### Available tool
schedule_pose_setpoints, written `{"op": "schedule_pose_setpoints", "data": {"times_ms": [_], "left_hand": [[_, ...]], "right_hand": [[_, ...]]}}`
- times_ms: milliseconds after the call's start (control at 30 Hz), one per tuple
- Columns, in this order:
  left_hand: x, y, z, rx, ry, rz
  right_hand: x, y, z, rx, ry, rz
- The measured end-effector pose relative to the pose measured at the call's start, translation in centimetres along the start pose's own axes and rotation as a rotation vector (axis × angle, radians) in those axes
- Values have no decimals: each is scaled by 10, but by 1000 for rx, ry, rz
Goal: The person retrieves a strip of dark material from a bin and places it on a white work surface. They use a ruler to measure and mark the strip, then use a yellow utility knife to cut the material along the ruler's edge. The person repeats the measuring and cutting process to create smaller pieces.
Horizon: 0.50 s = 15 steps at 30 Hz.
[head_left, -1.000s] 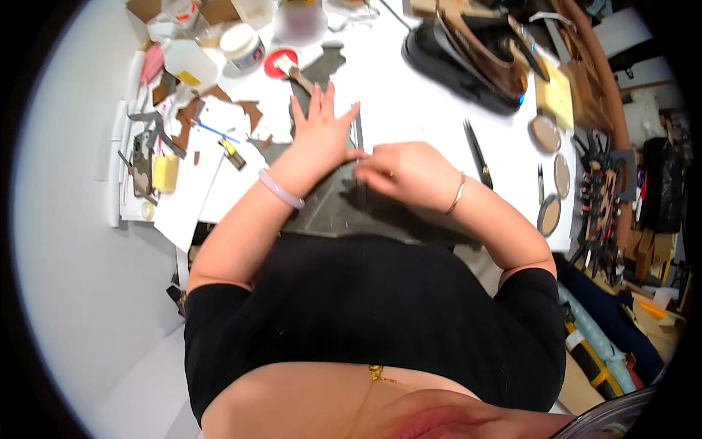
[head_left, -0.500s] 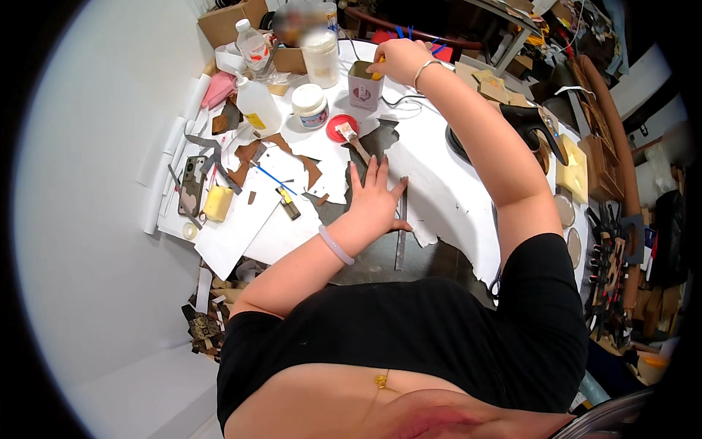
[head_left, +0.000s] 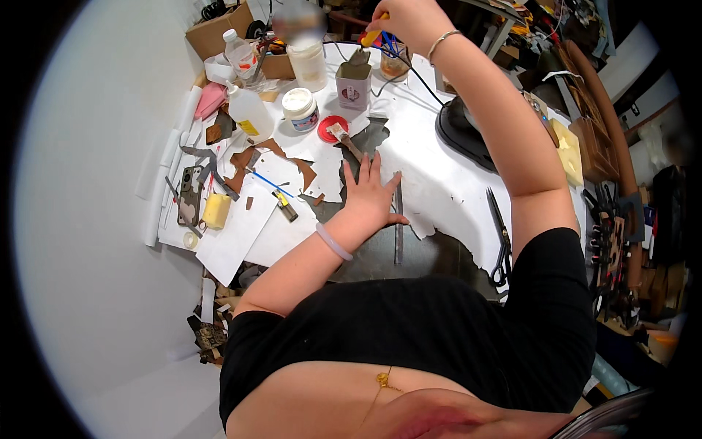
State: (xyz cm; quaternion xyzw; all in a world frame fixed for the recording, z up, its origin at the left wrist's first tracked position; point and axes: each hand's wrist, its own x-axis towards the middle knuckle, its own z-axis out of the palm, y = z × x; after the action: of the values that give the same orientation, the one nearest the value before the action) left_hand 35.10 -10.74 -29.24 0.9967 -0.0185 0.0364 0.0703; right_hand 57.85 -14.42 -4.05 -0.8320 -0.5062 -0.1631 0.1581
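My left hand (head_left: pixel 369 199) lies flat with fingers spread on a dark grey sheet (head_left: pixel 431 260), beside a narrow dark strip (head_left: pixel 398 245). Its fingertips are close to the handle of a flat brush (head_left: pixel 349 143), whose bristles rest on a red lid (head_left: pixel 328 132). Farther off, my right hand (head_left: pixel 415 25) is closed round the yellow handle of a putty knife (head_left: pixel 372 36). The metal blade of this tool points down at the mouth of a pale square tin (head_left: pixel 354 91); whether its tip is inside is hard to tell.
A white jar (head_left: pixel 300 113) and a squeeze bottle (head_left: pixel 250 113) stand left of the tin. Black scissors (head_left: pixel 501 241) lie at the right, nearer than a black-based device (head_left: pixel 464 132). Brown scraps (head_left: pixel 274 150), a lighter (head_left: pixel 285 208) and a phone (head_left: pixel 190 194) lie leftward.
My right hand has risen up and away from the tin, bringing the putty knife's blade into sight. My left hand stays spread on the sheet. The scissors now show fully.
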Motion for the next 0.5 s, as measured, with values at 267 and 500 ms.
{"op": "schedule_pose_setpoints", "data": {"times_ms": [267,500], "left_hand": [[5,6,1,-21,30,14],[-5,2,-4,13,26,-49]], "right_hand": [[-99,0,-69,-16,189,124],[-189,20,-16,12,-28,42]]}}
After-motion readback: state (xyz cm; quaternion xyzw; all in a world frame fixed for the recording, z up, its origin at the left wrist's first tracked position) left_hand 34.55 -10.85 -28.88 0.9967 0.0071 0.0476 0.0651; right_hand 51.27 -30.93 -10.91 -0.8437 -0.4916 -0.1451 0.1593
